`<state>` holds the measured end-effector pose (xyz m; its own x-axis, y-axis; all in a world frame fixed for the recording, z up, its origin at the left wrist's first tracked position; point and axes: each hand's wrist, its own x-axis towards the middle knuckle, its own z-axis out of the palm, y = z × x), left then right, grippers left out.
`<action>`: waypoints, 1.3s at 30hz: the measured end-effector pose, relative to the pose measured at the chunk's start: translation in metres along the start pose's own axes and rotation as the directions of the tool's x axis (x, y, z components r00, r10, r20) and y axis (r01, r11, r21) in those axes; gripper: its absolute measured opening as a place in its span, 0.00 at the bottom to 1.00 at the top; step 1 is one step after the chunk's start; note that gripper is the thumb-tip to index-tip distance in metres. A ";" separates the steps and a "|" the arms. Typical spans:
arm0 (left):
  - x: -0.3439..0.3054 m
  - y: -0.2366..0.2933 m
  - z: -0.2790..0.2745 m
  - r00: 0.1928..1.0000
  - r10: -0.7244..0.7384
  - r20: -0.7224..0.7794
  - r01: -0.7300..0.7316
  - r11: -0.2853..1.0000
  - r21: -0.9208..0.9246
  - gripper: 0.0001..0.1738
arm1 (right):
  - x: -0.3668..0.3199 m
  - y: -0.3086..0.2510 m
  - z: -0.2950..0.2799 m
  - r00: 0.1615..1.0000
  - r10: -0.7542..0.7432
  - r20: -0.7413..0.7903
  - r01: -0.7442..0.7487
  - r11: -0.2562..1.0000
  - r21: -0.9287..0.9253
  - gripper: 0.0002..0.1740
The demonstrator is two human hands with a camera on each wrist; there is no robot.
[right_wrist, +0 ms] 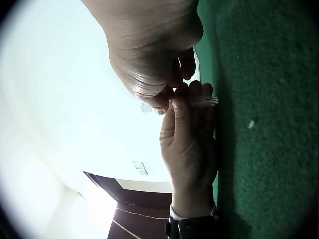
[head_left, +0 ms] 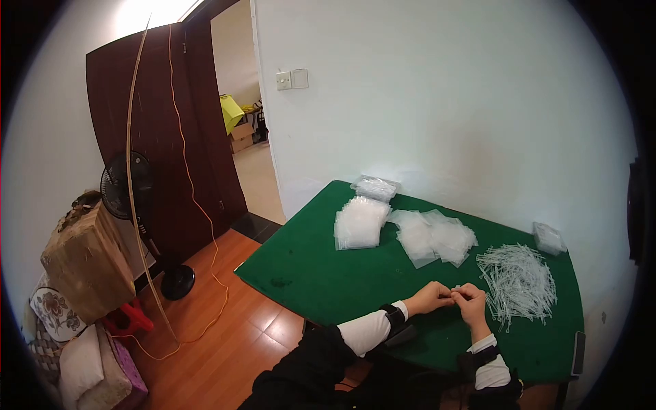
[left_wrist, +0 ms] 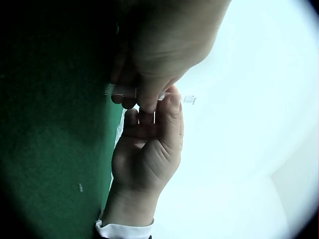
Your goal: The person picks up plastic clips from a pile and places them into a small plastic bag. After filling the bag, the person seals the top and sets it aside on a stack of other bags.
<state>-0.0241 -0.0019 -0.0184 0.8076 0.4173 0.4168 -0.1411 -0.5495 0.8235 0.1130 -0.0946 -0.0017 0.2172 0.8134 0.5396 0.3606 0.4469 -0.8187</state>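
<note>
Over the green table (head_left: 301,273), my left hand (head_left: 429,298) and right hand (head_left: 471,304) meet at the fingertips. Between them is a small bundle of thin clear plastic strips. In the left wrist view, one end of the bundle (left_wrist: 123,91) lies across my left fingers, with the thumb pressed over it. A ribbed clear end (left_wrist: 190,99) pokes out past my right thumb and fingertip, which pinch the bundle near there. The right wrist view shows the left-hand end (right_wrist: 205,101) along the curled left fingers. Part of the bundle's middle is hidden by the fingers.
Right of my hands lies a loose heap of thin clear strips (head_left: 518,283) with small ringed ends. Clear plastic bags (head_left: 434,238) are spread behind, beside a fanned stack (head_left: 360,224). Wrapped packs (head_left: 375,187) sit by the wall. A dark flat object (head_left: 578,354) lies at the right edge.
</note>
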 end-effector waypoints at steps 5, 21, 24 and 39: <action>-0.002 0.003 0.005 1.000 0.021 -0.021 -0.021 0.999 -0.034 0.11 | 0.000 -0.004 -0.001 1.000 -0.014 0.011 0.014 1.000 -0.022 0.03; 0.003 0.001 0.004 0.995 -0.096 0.007 0.095 0.991 0.095 0.10 | 0.000 -0.001 -0.007 0.999 -0.043 -0.006 0.041 0.982 -0.183 0.05; 0.004 0.005 0.009 0.986 -0.163 0.030 0.165 0.975 -0.150 0.12 | -0.001 -0.002 -0.007 0.999 0.023 -0.030 -0.023 1.000 0.002 0.05; 0.007 0.011 0.005 0.996 0.028 -0.086 -0.041 0.989 -0.145 0.11 | -0.001 0.014 -0.007 0.999 -0.037 -0.014 0.035 0.991 -0.132 0.10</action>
<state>-0.0167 -0.0087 -0.0084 0.7508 0.4625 0.4717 -0.2554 -0.4553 0.8529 0.1240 -0.0918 -0.0122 0.2161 0.7911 0.5723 0.4847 0.4219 -0.7662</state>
